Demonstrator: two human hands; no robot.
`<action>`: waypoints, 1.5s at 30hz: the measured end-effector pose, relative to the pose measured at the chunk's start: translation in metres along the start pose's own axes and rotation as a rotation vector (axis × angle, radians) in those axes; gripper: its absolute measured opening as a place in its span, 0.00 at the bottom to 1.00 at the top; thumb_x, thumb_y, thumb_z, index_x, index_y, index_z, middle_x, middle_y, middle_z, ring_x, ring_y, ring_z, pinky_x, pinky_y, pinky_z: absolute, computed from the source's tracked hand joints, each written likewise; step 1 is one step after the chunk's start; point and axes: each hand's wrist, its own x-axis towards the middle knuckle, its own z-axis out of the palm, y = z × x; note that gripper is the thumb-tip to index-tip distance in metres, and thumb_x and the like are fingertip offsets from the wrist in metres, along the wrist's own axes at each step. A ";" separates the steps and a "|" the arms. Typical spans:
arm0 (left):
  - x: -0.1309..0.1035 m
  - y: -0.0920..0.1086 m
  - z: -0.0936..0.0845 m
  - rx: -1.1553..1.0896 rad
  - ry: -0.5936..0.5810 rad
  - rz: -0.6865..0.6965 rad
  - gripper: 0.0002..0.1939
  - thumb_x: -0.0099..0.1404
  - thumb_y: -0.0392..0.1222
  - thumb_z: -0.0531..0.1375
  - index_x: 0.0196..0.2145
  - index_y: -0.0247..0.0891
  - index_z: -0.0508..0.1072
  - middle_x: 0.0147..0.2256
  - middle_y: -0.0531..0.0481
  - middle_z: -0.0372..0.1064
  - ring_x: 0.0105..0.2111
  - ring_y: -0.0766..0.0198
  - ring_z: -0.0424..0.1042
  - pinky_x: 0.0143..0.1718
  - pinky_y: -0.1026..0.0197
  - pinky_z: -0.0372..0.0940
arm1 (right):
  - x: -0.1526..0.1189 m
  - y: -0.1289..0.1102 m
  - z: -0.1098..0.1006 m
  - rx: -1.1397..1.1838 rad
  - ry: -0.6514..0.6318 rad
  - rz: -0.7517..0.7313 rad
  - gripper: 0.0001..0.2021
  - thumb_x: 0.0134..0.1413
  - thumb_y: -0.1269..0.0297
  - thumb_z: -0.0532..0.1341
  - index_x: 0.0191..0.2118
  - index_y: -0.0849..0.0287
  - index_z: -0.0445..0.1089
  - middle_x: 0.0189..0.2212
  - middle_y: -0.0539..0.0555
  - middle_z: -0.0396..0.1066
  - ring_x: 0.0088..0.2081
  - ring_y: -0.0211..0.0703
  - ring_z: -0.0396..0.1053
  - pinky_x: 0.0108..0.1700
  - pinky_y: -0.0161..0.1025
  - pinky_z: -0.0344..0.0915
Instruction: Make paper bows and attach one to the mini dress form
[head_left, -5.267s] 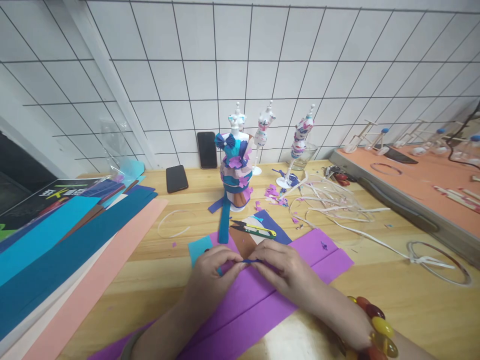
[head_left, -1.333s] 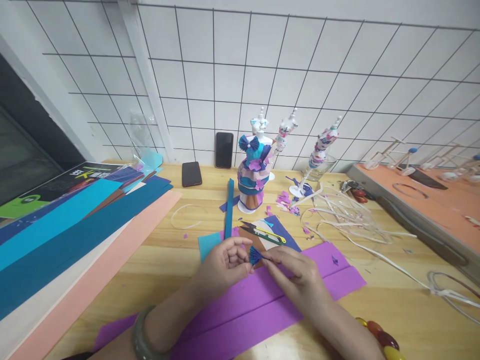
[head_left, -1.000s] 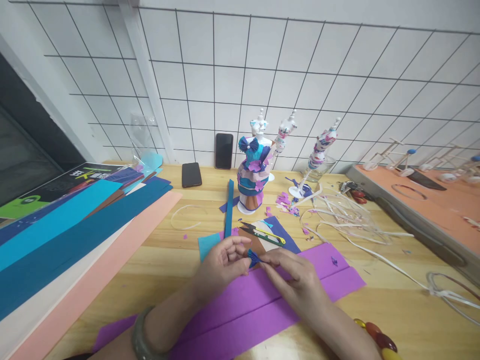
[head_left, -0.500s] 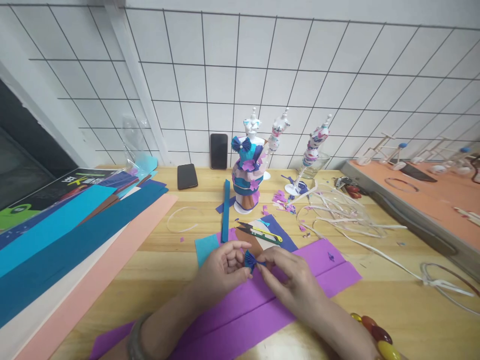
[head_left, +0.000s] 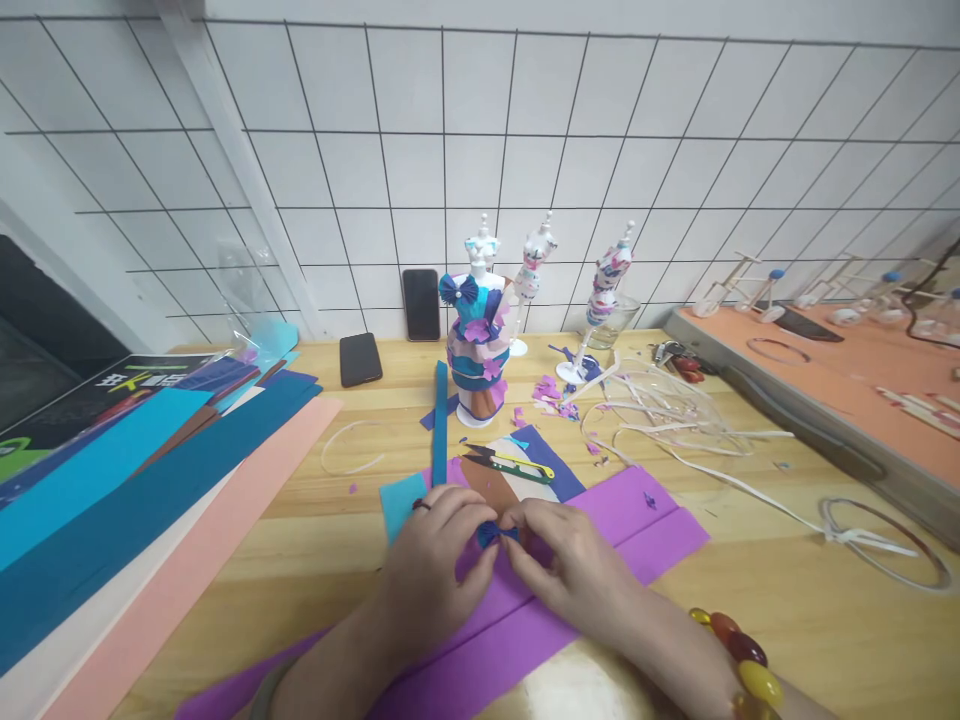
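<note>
Pleated blue bow (head_left: 490, 534) sits on my side of the snips (head_left: 517, 465). Left grip (head_left: 433, 560) and right grip (head_left: 574, 560) both closed on it, thumbs opposing fingers. Best pinched lightly near the gathered middle, I judge, sparing the folds.

Bright, hazy, edges stretched

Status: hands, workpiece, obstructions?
Left hand and right hand pinching blue pleated bow. Purple paper underneath. Snips just beyond; nothing blocking.
</note>
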 end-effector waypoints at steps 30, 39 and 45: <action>0.000 -0.005 0.000 0.008 -0.048 -0.034 0.06 0.55 0.29 0.53 0.29 0.38 0.65 0.30 0.48 0.67 0.34 0.60 0.64 0.37 0.56 0.58 | 0.003 0.001 -0.007 0.010 -0.066 -0.022 0.15 0.51 0.70 0.57 0.47 0.58 0.61 0.37 0.54 0.68 0.37 0.41 0.66 0.37 0.37 0.63; 0.001 -0.003 -0.001 0.024 -0.055 -0.043 0.06 0.55 0.29 0.52 0.28 0.38 0.66 0.28 0.48 0.67 0.33 0.60 0.65 0.36 0.56 0.59 | 0.003 0.002 -0.007 0.042 -0.051 -0.093 0.08 0.53 0.72 0.55 0.40 0.58 0.65 0.34 0.54 0.68 0.37 0.40 0.66 0.38 0.37 0.64; 0.001 -0.003 0.000 0.012 -0.090 -0.045 0.07 0.56 0.30 0.53 0.32 0.38 0.67 0.30 0.47 0.68 0.34 0.59 0.65 0.37 0.56 0.59 | 0.004 0.003 -0.007 0.054 -0.065 -0.072 0.07 0.53 0.75 0.54 0.37 0.59 0.65 0.33 0.53 0.68 0.35 0.39 0.66 0.38 0.36 0.63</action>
